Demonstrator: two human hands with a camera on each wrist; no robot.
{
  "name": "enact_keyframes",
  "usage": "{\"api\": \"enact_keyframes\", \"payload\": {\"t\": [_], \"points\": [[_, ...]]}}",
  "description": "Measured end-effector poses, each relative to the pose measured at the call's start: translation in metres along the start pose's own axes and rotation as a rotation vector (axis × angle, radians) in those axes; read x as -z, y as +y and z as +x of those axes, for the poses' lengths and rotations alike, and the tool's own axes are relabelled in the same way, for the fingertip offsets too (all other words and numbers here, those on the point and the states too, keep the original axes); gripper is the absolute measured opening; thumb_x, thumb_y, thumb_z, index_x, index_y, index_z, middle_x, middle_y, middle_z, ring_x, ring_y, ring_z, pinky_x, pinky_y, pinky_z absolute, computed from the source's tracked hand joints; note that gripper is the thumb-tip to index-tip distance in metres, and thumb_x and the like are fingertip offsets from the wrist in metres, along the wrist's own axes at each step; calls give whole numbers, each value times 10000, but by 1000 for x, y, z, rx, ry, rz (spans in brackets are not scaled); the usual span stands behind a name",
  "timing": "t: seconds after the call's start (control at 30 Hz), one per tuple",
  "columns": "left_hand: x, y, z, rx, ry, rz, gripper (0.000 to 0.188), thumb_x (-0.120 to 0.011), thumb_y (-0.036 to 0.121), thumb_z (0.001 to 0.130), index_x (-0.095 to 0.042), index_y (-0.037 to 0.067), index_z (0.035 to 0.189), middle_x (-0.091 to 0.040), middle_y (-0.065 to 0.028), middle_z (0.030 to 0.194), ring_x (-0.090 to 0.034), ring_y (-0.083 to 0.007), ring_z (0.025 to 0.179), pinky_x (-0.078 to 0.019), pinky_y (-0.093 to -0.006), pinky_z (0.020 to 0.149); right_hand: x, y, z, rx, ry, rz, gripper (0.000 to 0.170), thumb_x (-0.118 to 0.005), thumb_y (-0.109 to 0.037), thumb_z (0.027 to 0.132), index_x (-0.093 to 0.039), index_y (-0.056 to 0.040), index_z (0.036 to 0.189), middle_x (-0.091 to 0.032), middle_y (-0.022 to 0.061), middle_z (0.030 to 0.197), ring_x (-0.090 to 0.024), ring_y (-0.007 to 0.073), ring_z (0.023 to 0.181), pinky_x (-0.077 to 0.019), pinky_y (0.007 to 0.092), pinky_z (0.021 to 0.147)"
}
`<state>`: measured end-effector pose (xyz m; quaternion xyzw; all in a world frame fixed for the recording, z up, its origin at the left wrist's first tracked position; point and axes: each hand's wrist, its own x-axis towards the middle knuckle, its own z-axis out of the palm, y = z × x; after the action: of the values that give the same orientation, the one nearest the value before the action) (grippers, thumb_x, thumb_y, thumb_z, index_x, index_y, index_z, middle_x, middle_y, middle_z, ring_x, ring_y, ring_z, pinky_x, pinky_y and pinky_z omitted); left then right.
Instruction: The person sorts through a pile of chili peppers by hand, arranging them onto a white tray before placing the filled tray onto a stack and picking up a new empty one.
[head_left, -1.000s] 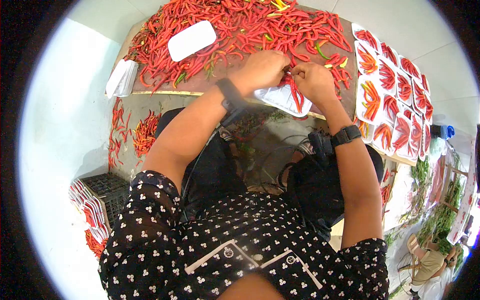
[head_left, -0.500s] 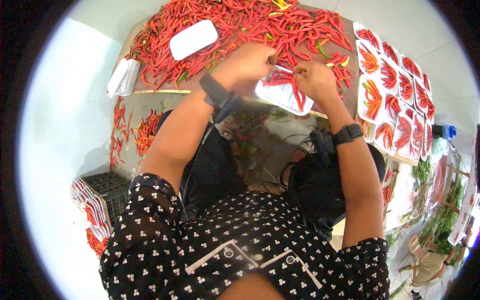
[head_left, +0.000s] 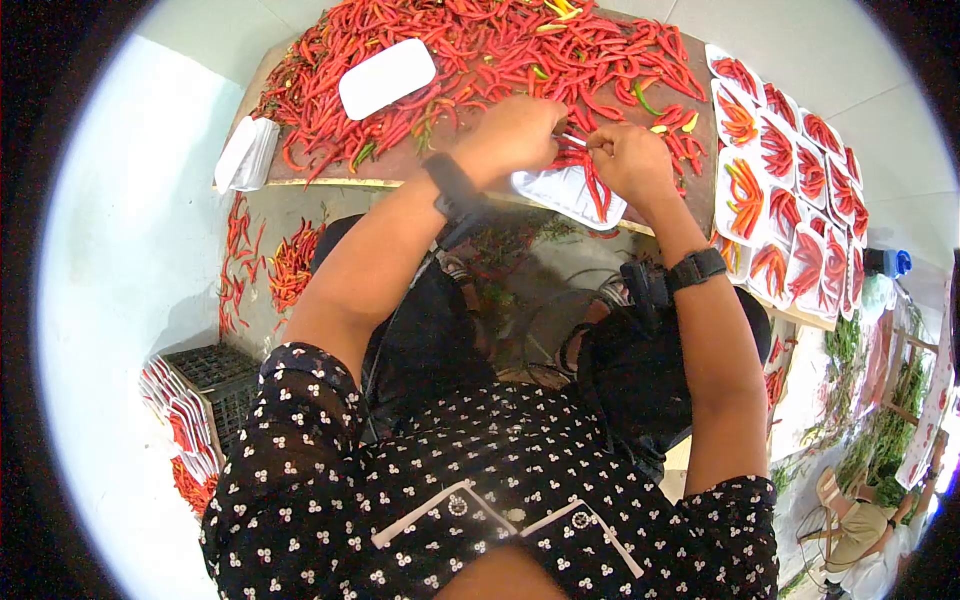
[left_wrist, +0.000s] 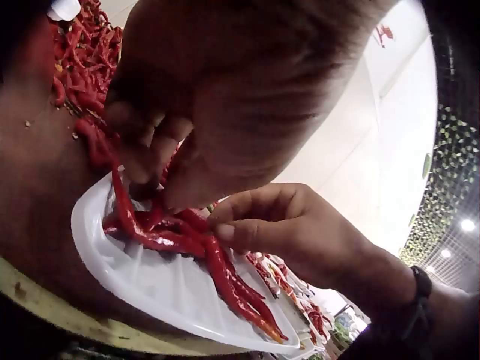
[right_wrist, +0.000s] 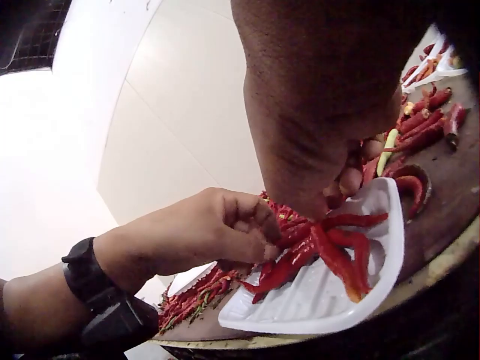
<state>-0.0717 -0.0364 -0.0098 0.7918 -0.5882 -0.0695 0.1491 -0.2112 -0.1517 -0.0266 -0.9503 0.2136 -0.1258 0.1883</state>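
Observation:
A white foam tray (head_left: 560, 195) lies at the table's near edge with several red chili peppers (right_wrist: 341, 262) fanned out on it. My right hand (head_left: 633, 162) pinches the gathered ends of these chilies between thumb and fingers, over the tray's right side. The left hand (head_left: 522, 138) is at the tray's left side, fingers curled. In the right wrist view, the left thumb and fingertips (right_wrist: 262, 244) pinch a red chili (right_wrist: 289, 259) beside the bunch. Part of the bunch is hidden under the hands.
Loose red chilies (head_left: 470, 50) are heaped across the back of the table, with a white tray (head_left: 388, 80) upside down on them. Stacked empty trays (head_left: 247, 155) stand at the left corner. Filled trays (head_left: 785, 180) cover the right side. A black crate (head_left: 212, 375) sits on the floor.
My left hand drew away to the left from the bunch, then came back towards it. The right hand has kept its pinch on the chilies almost in place.

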Motion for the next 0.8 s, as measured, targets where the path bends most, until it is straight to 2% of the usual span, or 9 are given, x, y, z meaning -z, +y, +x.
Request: {"api": "enact_keyframes", "payload": {"t": [0.2,0.27,0.47,0.8], "points": [[-3,-4,2,-18,42,-8,148,-588,100,643,-600,79,789,-615,-170,738,-603,-362,731,-460,-480,626,1,0,1,26,5,1,200,-524,-245,745,-671,-126,809,-634,156,785,-616,345,742,-494,461,688],[-4,-4,3,-28,41,-8,153,-587,98,636,-602,79,787,-614,-172,732,-602,-362,728,-458,-480,621,4,-4,2,-19,-42,-52,157,-594,-227,729,-681,-137,824,-642,95,817,-620,279,753,-490,400,676],[-1,-3,3,-25,19,16,144,-584,95,621,-604,71,762,-609,-176,719,-600,-361,720,-455,-478,616,7,-8,1,-33,-85,-62,153,-603,-239,731,-681,-147,824,-641,77,833,-619,273,754,-491,392,669],[-1,-11,3,-54,-22,16,134,-560,130,666,-633,82,768,-619,-160,737,-600,-358,729,-466,-468,635,5,-7,-1,-10,-66,-21,151,-606,-239,736,-679,-146,830,-639,81,839,-619,279,754,-491,398,672]]}}
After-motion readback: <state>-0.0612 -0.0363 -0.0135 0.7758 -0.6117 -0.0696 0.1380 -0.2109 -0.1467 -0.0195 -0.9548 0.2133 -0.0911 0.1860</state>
